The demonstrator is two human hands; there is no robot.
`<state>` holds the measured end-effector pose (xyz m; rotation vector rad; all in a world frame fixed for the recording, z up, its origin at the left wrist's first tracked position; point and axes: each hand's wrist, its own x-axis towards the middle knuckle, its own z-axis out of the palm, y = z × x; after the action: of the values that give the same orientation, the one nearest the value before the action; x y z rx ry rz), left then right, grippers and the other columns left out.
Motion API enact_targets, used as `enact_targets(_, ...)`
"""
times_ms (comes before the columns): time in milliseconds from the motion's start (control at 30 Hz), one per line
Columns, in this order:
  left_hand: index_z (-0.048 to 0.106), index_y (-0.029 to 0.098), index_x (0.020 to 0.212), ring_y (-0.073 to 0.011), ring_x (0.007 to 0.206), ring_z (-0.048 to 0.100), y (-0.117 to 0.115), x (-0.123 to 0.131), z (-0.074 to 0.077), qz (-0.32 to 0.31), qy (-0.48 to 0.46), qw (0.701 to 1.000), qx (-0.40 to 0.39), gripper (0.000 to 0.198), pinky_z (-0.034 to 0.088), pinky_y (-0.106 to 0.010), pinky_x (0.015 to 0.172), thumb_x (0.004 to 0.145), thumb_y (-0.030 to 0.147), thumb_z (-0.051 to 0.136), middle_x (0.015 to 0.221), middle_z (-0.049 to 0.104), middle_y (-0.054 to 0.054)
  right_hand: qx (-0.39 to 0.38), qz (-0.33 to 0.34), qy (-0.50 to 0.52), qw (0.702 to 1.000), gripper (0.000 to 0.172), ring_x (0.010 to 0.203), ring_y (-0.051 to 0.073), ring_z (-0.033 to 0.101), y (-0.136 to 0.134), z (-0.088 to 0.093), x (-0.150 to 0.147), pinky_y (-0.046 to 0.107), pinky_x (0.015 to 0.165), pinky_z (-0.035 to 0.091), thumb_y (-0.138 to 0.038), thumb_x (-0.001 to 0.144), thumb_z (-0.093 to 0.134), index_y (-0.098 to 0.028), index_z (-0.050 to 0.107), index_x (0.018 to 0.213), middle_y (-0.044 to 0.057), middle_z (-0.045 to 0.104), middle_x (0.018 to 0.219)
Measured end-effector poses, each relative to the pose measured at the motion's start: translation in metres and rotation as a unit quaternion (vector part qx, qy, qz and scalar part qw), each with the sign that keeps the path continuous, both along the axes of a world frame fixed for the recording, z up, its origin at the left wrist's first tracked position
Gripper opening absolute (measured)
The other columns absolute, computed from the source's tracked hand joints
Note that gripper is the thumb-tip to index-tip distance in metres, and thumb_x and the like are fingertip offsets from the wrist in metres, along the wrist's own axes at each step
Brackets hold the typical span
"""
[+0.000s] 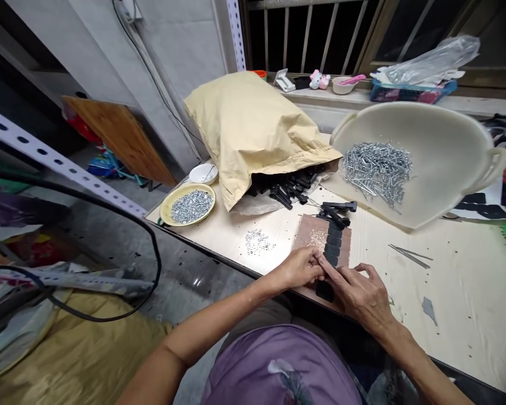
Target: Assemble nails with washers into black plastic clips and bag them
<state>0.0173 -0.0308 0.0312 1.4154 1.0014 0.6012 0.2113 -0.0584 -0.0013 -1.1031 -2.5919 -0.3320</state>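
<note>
My left hand point(297, 269) and my right hand point(356, 295) meet above the near end of a row of black plastic pieces point(333, 244). Their fingertips touch there, and whatever lies between them is hidden. The row stands on a brown speckled mat point(310, 239). A loose black piece point(324, 291) lies just below my hands, near the table's front edge. Further up the mat, several black parts point(334, 212) lie in a small heap. A scatter of tiny screws point(257, 242) lies on the table left of my left hand.
A tan paper sack point(253, 132) spills black parts point(289, 185) onto the table. A yellow plate of screws point(189, 206) stands at the left, and a cream plastic scoop of nails point(377, 171) at the right. Two thin metal strips point(410, 256) lie on the table.
</note>
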Motion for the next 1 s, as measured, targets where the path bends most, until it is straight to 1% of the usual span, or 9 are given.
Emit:
enact_targets(67,0.059,0.015,0.096,-0.0109,0.056,0.054,0.000,-0.015,0.000,0.015,0.007,1.000,0.025,0.019,0.042,-0.023,0.054,0.084,0.028,0.050,0.073,0.062,-0.002,-0.008,-0.012,-0.002,1.000,0.043,0.064,0.012,0.051,-0.002,0.001,-0.001,0.031,0.077,0.035,-0.021,0.094,0.040,-0.024,0.041,0.137,0.002,0.061,0.075)
enact_targets(100,0.061,0.015,0.099,-0.0129,0.064,0.057,0.002,-0.026,-0.002,0.051,0.040,0.995,0.075,0.023,0.043,-0.025,0.059,0.085,0.030,0.051,0.078,0.064,-0.004,-0.010,-0.021,0.003,1.000,0.041,0.069,0.013,0.053,-0.003,0.001,0.000,0.031,0.078,0.036,-0.019,0.094,0.040,-0.023,0.045,0.134,0.004,0.063,0.082)
enact_targets(133,0.064,0.016,0.098,-0.0151,0.073,0.058,0.004,-0.038,-0.005,0.100,0.096,0.979,0.151,0.023,0.044,-0.027,0.067,0.086,0.030,0.052,0.084,0.064,-0.006,-0.011,-0.033,0.011,0.999,0.039,0.074,0.014,0.055,-0.004,-0.001,0.001,0.030,0.077,0.037,-0.018,0.093,0.040,-0.022,0.049,0.131,0.005,0.064,0.090)
enact_targets(200,0.067,0.018,0.098,-0.0193,0.084,0.054,0.008,-0.063,-0.015,0.169,0.246,0.913,0.277,0.022,0.042,-0.032,0.075,0.087,0.028,0.052,0.088,0.061,-0.008,-0.015,-0.063,0.038,0.997,0.033,0.083,0.015,0.057,-0.006,-0.004,0.004,0.029,0.077,0.039,-0.017,0.092,0.042,-0.020,0.056,0.122,0.006,0.063,0.102)
enact_targets(300,0.069,0.020,0.096,-0.0208,0.086,0.048,0.011,-0.091,-0.032,0.129,0.393,0.841,0.348,0.022,0.039,-0.031,0.071,0.089,0.027,0.049,0.085,0.058,-0.008,-0.038,-0.108,0.095,0.989,0.024,0.088,0.015,0.058,-0.009,-0.009,0.004,0.026,0.075,0.042,-0.021,0.092,0.046,-0.019,0.061,0.110,0.004,0.064,0.104)
enact_targets(433,0.068,0.022,0.087,-0.0203,0.085,0.044,0.014,-0.099,-0.044,0.049,0.471,0.794,0.381,0.025,0.036,-0.029,0.065,0.091,0.028,0.044,0.085,0.055,-0.007,-0.059,-0.131,0.146,0.979,0.016,0.085,0.013,0.060,-0.012,-0.007,-0.001,0.024,0.074,0.044,-0.027,0.090,0.051,-0.020,0.064,0.098,0.002,0.065,0.098)
enact_targets(800,0.059,0.016,0.079,-0.0217,0.084,0.045,0.023,-0.093,-0.049,-0.056,0.520,0.745,0.413,0.020,0.035,-0.033,0.067,0.090,0.022,0.044,0.084,0.056,-0.007,-0.028,-0.123,0.175,0.976,0.029,0.093,0.015,0.060,-0.009,-0.006,-0.009,0.026,0.080,0.047,-0.020,0.090,0.048,-0.021,0.060,0.116,0.004,0.066,0.103)
enact_targets(900,0.059,0.016,0.082,-0.0228,0.084,0.046,0.025,-0.092,-0.049,-0.035,0.511,0.753,0.413,0.017,0.037,-0.033,0.068,0.089,0.018,0.043,0.085,0.056,-0.009,-0.044,-0.145,0.140,0.979,0.032,0.090,0.015,0.061,0.007,-0.002,-0.011,0.025,0.074,0.046,-0.019,0.092,0.043,-0.022,0.058,0.120,0.004,0.066,0.102)
enact_targets(1000,0.059,0.017,0.082,-0.0232,0.083,0.048,0.025,-0.090,-0.044,0.007,0.469,0.786,0.403,0.016,0.038,-0.033,0.068,0.088,0.017,0.043,0.083,0.057,-0.009,-0.060,-0.162,0.105,0.979,0.031,0.088,0.015,0.060,0.038,0.003,-0.012,0.024,0.067,0.044,-0.020,0.093,0.042,-0.024,0.059,0.117,0.004,0.066,0.100)
